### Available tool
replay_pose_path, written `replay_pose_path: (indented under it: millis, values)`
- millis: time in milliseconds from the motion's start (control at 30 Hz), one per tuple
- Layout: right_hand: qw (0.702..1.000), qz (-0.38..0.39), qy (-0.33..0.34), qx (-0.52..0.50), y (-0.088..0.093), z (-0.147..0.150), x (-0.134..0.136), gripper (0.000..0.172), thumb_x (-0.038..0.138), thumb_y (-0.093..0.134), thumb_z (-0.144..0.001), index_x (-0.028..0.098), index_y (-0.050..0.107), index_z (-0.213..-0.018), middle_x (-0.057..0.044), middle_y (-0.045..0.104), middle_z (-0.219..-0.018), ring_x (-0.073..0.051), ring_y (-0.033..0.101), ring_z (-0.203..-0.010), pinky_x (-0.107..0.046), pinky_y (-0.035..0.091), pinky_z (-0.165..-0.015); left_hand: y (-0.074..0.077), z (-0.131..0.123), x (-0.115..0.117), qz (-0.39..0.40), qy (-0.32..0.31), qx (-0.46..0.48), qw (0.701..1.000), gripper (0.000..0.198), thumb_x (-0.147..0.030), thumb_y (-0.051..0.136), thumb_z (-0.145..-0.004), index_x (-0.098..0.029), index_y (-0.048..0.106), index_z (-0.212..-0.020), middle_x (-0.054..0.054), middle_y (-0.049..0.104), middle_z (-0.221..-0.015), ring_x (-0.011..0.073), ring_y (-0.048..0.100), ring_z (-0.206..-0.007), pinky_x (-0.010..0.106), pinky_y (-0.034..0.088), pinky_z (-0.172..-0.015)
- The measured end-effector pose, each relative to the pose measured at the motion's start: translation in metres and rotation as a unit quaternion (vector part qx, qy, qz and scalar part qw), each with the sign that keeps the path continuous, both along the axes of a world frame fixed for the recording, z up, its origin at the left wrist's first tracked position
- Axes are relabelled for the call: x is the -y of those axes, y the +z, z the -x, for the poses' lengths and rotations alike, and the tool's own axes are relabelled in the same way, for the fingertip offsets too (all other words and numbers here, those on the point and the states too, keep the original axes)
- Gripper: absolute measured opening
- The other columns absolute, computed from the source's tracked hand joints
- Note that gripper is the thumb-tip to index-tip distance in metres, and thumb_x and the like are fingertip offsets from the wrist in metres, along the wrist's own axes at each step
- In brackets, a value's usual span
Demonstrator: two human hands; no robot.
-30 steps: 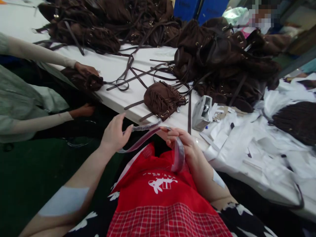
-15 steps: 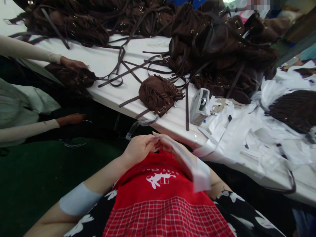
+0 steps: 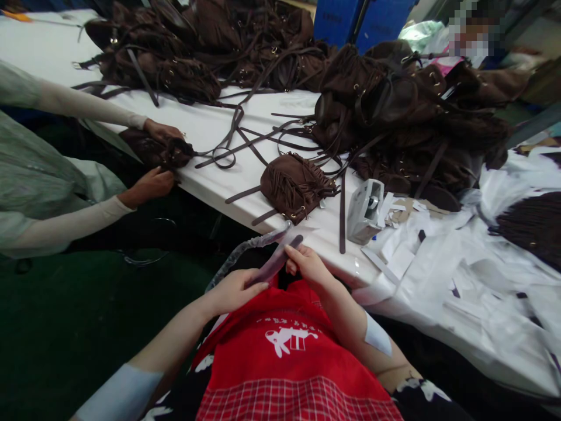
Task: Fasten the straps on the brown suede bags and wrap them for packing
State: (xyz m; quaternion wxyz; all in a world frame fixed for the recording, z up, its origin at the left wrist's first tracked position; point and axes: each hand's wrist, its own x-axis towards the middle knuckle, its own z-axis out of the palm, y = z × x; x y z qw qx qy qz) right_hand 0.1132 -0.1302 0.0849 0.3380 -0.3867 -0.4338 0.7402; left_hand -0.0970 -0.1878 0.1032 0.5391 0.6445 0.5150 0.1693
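Between the left hand (image 3: 236, 290) and the right hand (image 3: 304, 261) slants a flat purplish-brown strap in clear film (image 3: 273, 264). The left hand is clamped on its lower end; the right hand's thumb and fingers are pinched on it near its upper tip. Behind the left hand, a crinkled clear-plastic sleeve (image 3: 245, 251) curves up to the white table (image 3: 263, 105). Just beyond the right hand lies a dark-brown fringed soft bag (image 3: 291, 182). Right of that hand stands a light-grey boxy dispenser (image 3: 360, 221), beside scattered white sheets (image 3: 409, 254). Beyond the left hand, well to its left, a co-worker's hand (image 3: 163, 130) rests on another dark-brown bag (image 3: 146, 149).
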Motion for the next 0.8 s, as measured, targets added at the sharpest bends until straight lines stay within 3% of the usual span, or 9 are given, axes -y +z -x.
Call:
replay_pose_path:
  millis: [67, 200, 300, 367, 467, 567, 700, 800]
  values:
    - [0.999, 0.005, 0.032, 0.006, -0.001, 0.008, 0.004, 0.052, 0.062, 0.061, -0.083, 0.019, 0.050, -0.058, 0.006, 0.044, -0.043, -0.008, 0.038, -0.042, -0.024, 0.030, -0.049, 0.003, -0.011, -0.002, -0.003, 0.032, 0.055, 0.998, 0.035, -0.048, 0.053, -0.090, -0.018, 0.067, -0.099, 0.006, 0.074, -0.089, 0.0206, 0.069, -0.081, 0.028, 0.052, -0.072]
    - [0.999, -0.014, 0.042, 0.031, -0.003, 0.012, 0.006, 0.048, 0.061, 0.057, -0.085, 0.019, 0.052, -0.063, 0.005, 0.047, -0.046, -0.009, 0.041, -0.045, -0.024, 0.033, -0.051, 0.006, -0.026, -0.007, 0.040, 0.109, 0.094, 0.989, 0.042, -0.054, 0.044, -0.093, -0.017, 0.062, -0.084, -0.001, 0.060, -0.054, 0.0130, 0.056, -0.045, 0.024, 0.046, -0.049]
    - [0.985, -0.096, -0.069, 0.126, 0.000, 0.003, 0.003, 0.033, 0.050, 0.061, -0.084, 0.019, 0.058, -0.094, 0.006, 0.051, -0.054, -0.013, 0.048, -0.051, -0.026, 0.039, -0.057, 0.005, -0.027, -0.011, 0.069, 0.192, 0.134, 0.970, 0.044, -0.058, 0.046, -0.089, -0.017, 0.058, -0.079, -0.005, 0.053, -0.047, 0.0099, 0.047, -0.037, 0.021, 0.036, -0.040]
    - [0.942, -0.206, -0.141, 0.226, 0.005, -0.003, 0.002, 0.031, 0.039, 0.063, -0.083, 0.020, 0.057, -0.107, 0.003, 0.056, -0.065, -0.016, 0.053, -0.061, -0.029, 0.044, -0.064, 0.004, -0.026, -0.012, 0.095, 0.220, 0.165, 0.957, 0.045, -0.060, 0.048, -0.087, -0.017, 0.058, -0.082, -0.006, 0.051, -0.045, 0.0086, 0.043, -0.034, 0.020, 0.031, -0.037]
    - [0.854, -0.370, -0.108, 0.349, 0.013, -0.007, 0.002, 0.036, 0.028, 0.062, -0.083, 0.021, 0.059, -0.118, -0.007, 0.065, -0.092, -0.023, 0.058, -0.087, -0.038, 0.046, -0.084, 0.006, -0.027, -0.012, 0.123, 0.218, 0.199, 0.948, 0.047, -0.063, 0.051, -0.085, -0.017, 0.058, -0.081, -0.007, 0.049, -0.043, 0.0073, 0.039, -0.032, 0.019, 0.027, -0.035]
    - [0.799, -0.436, -0.036, 0.413, 0.018, -0.004, 0.003, 0.036, 0.027, 0.055, -0.090, 0.021, 0.060, -0.125, -0.013, 0.065, -0.108, -0.027, 0.057, -0.101, -0.041, 0.043, -0.093, 0.012, -0.031, -0.009, 0.147, 0.195, 0.232, 0.942, 0.048, -0.064, 0.053, -0.084, -0.016, 0.058, -0.081, -0.005, 0.053, -0.045, 0.0071, 0.041, -0.033, 0.019, 0.027, -0.036]
    - [0.783, -0.434, -0.021, 0.445, 0.020, 0.003, 0.003, 0.034, 0.026, 0.044, -0.096, 0.021, 0.064, -0.124, -0.013, 0.068, -0.106, -0.026, 0.059, -0.100, -0.038, 0.043, -0.092, 0.021, -0.033, -0.006, 0.160, 0.167, 0.287, 0.929, 0.050, -0.065, 0.058, -0.082, -0.015, 0.058, -0.088, 0.002, 0.066, -0.058, 0.0107, 0.056, -0.044, 0.020, 0.040, -0.045]
    - [0.810, -0.402, -0.047, 0.424, 0.023, 0.005, 0.001, 0.033, 0.025, 0.043, -0.096, 0.020, 0.067, -0.118, -0.011, 0.069, -0.101, -0.025, 0.060, -0.096, -0.036, 0.043, -0.089, 0.025, -0.032, -0.005, 0.141, 0.145, 0.307, 0.930, 0.051, -0.064, 0.057, -0.084, -0.014, 0.060, -0.091, 0.005, 0.070, -0.068, 0.0154, 0.065, -0.059, 0.027, 0.052, -0.061]
